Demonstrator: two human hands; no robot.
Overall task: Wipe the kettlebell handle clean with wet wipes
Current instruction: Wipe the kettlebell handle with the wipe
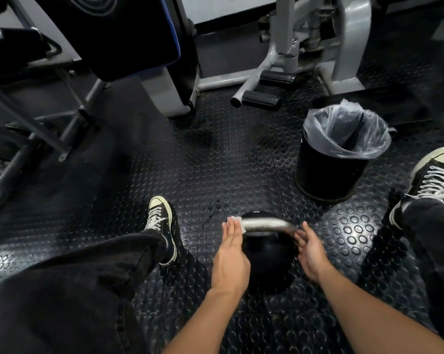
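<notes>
A black kettlebell (269, 254) stands on the studded rubber floor between my legs. Its silver handle (265, 224) runs left to right across the top. My left hand (231, 254) presses a white wet wipe (235, 221) against the left end of the handle, with the wipe showing above my fingertips. My right hand (309, 249) rests against the right end of the handle, fingers spread and nothing in it. The bell's lower body is partly hidden behind both hands.
A black bin (328, 172) lined with a clear plastic bag stands to the right beyond the kettlebell. My sneakered feet (162, 226) (433, 180) flank the bell. Gym machine frames and footrests (264, 95) fill the back and left.
</notes>
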